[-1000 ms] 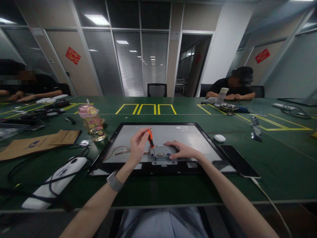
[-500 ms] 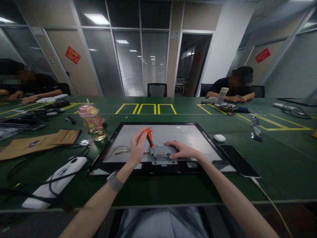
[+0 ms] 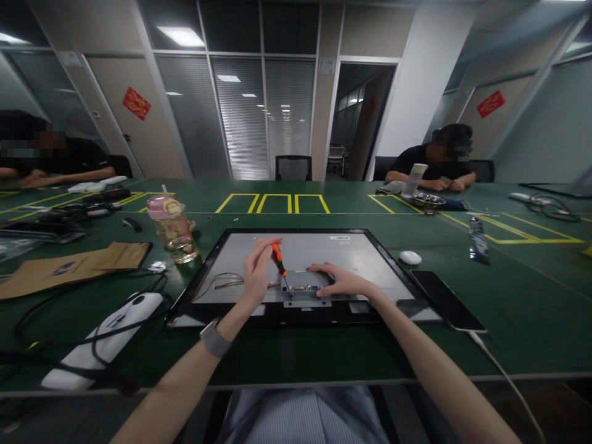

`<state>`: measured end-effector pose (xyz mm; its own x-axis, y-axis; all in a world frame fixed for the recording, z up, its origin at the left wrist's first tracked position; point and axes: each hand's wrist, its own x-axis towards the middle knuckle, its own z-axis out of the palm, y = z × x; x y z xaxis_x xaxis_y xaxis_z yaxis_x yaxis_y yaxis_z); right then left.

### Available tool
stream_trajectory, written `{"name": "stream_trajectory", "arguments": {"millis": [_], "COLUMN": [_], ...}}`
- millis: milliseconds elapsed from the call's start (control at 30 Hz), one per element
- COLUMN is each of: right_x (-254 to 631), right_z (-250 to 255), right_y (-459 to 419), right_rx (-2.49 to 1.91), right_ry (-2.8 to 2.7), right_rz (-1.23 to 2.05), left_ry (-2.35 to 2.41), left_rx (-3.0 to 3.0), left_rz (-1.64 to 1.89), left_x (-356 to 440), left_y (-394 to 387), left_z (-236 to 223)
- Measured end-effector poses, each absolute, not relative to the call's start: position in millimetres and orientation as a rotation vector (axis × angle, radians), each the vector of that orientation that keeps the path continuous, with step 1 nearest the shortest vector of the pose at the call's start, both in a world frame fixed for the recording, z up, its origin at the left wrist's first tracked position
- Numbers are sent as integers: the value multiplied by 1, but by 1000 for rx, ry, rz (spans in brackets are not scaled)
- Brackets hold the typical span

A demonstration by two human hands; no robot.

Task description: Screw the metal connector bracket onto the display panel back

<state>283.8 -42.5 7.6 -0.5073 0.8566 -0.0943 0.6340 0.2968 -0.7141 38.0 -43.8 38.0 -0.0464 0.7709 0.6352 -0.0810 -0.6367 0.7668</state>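
My left hand (image 3: 259, 268) grips an orange and black screwdriver (image 3: 278, 259) near the top of its handle. The screwdriver leans, its thin tip down at a small metal bracket (image 3: 305, 303) with ports along its edge. That bracket sits on the grey back of a black-framed display panel (image 3: 374, 259) lying flat on the table. My right hand (image 3: 342, 280) rests on the bracket's right side, thumb by the blue port and fingers stretched over the top. Thin coloured wires (image 3: 226, 282) run from the bracket's left, partly behind my left hand.
Left of the panel are a pink-lidded bottle (image 3: 171, 228), a brown paper envelope (image 3: 69, 265) and a white power strip (image 3: 104, 339) with black cables. To the right lie a white case (image 3: 410, 258) and a phone (image 3: 446, 300) on a cable. Two people sit across the green table (image 3: 324, 357).
The screwdriver's handle has tilted very slightly to the left, its tip staying at the same spot. My right hand has not moved.
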Motion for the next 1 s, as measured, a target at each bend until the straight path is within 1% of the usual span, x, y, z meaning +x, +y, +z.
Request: {"name": "stream_trajectory", "arguments": {"millis": [133, 1000], "right_x": [284, 285], "right_z": [7, 4], "right_y": [-42, -40], "right_rx": [-1346, -1294], "right_ry": [-2273, -2280], "right_rz": [1009, 1000], "left_ry": [787, 822], "left_rx": [1639, 1694], "left_rz": [1689, 1754], "left_x": [38, 38], "left_y": [-46, -47], "left_z": [38, 39]}}
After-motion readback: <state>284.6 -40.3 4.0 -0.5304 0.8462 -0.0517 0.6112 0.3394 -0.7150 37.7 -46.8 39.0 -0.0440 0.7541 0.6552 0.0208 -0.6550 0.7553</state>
